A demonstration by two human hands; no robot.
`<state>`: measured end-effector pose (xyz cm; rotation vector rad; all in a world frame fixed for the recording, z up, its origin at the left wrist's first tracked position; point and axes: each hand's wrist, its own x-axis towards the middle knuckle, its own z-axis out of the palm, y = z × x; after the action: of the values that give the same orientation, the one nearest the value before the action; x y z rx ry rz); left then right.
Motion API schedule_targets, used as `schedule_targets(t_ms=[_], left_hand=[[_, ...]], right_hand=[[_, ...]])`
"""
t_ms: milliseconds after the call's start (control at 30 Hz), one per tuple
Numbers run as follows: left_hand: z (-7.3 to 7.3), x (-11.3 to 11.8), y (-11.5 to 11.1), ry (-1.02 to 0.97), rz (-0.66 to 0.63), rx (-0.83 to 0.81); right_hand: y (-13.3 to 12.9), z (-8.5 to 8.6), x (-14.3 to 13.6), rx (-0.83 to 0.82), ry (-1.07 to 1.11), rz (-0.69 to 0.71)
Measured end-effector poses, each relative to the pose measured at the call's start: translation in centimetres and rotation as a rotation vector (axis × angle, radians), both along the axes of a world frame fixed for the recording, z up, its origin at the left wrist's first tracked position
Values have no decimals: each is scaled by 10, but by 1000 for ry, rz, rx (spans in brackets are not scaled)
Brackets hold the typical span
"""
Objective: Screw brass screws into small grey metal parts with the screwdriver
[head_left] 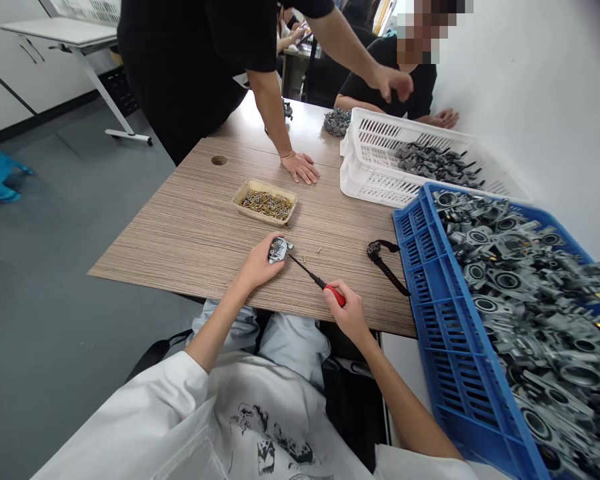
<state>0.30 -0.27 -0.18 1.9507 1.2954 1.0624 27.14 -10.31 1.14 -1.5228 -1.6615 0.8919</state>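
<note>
My left hand point(261, 264) grips a small silver-grey metal casting point(279, 249) above the table's near part. In my right hand point(347, 310) is a screwdriver point(334, 293) with a red and black handle. Its dark shaft points up and left, and the tip is close to the casting's right side; whether they touch I cannot tell. Two small brass-coloured screws point(305, 260) lie on the wood just right of the casting. Beyond my hands stands a cream tray point(238, 202) full of brass and grey screws point(266, 204).
A black wristwatch point(383, 259) lies beside a blue crate point(417, 267) heaped with metal castings. Behind it a white crate point(375, 183) holds more dark parts. A standing person's hand point(300, 167) rests on the wooden table point(180, 220); another person sits across.
</note>
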Motion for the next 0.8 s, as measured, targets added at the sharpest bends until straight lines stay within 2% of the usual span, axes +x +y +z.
schedule_targets(t_ms=[800], left_hand=[[-3,0,1,4,-1,7]], right_hand=[[-1,-8,3,9,9,4]])
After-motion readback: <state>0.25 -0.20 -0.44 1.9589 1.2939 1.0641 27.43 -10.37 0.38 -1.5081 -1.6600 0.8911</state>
